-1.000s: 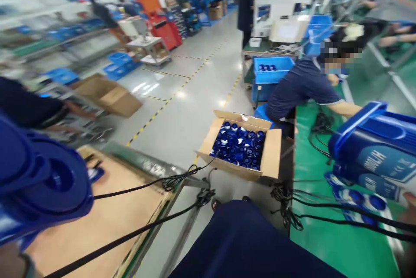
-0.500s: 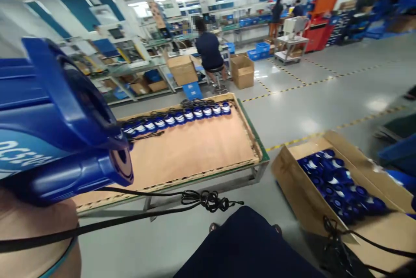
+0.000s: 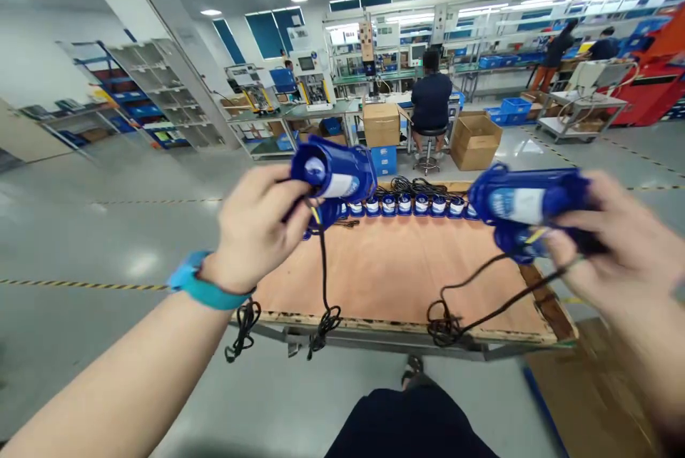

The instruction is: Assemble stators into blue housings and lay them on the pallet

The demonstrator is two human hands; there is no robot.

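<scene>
My left hand (image 3: 260, 222) is closed round the near end of a blue plastic housing (image 3: 342, 171) with a white-and-blue label. Black cables (image 3: 324, 280) hang in tied bundles below it. On the right, my right hand (image 3: 615, 251), blurred by motion, grips another blue housing (image 3: 514, 202), whose black cable (image 3: 447, 319) dangles before the table edge. Both housings are held tilted above a wood-topped table (image 3: 385, 265). Along its far side stands a row of similar blue housings (image 3: 405, 206), with coiled black cables behind them.
A cardboard box (image 3: 594, 387) lies at the lower right, beside the table. Beyond the table a seated person (image 3: 431, 94) faces a workbench, between two cartons (image 3: 381, 124). A metal cart (image 3: 581, 115) and a yellow-black floor line (image 3: 85, 285) are also visible.
The view has swung left, toward the table. The housing held close on the left is now farther forward, over the table. My right hand has come into view with a second housing.
</scene>
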